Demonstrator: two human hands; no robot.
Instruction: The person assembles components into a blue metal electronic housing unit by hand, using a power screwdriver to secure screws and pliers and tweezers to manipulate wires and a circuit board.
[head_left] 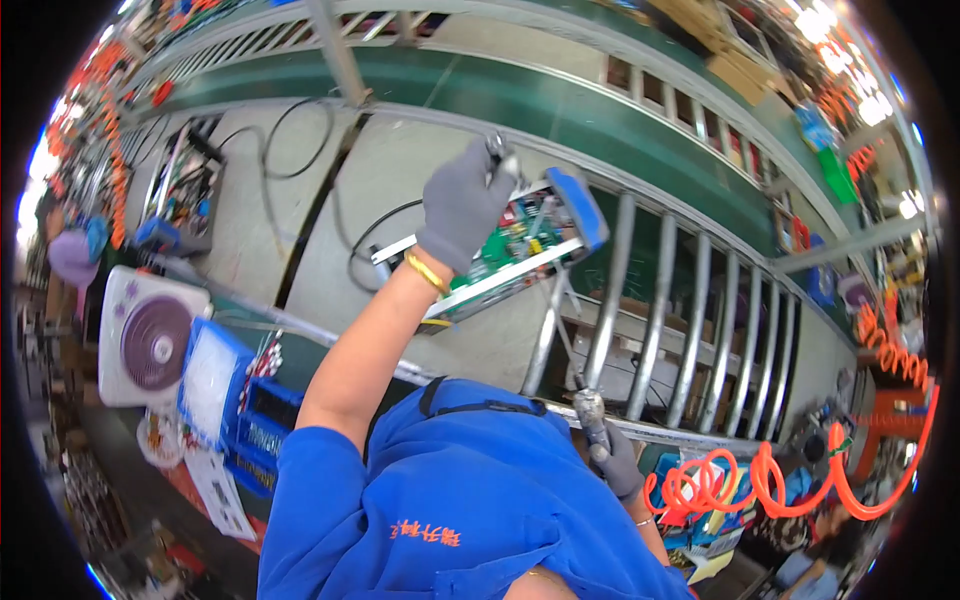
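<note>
An open metal-framed electronic unit [520, 268] with green circuit boards and a blue end panel [577, 207] lies tilted on the line, beside the rollers. My left hand [458, 205], in a grey glove, is raised over its far left side. The fingers are pinched round a small dark, shiny piece that I cannot make out. Close to my body, my right hand [620, 468], also gloved, grips a silver power screwdriver [591, 407]. Its thin bit points away from me toward the rollers, apart from the unit.
Metal rollers [660, 310] run to the right of the unit. An orange coiled air hose [765, 480] hangs at the right. Black cable [300, 165] loops over the grey board. Blue parts bins [262, 415] and a fan [155, 345] stand at the left; another opened unit [185, 195] lies beyond.
</note>
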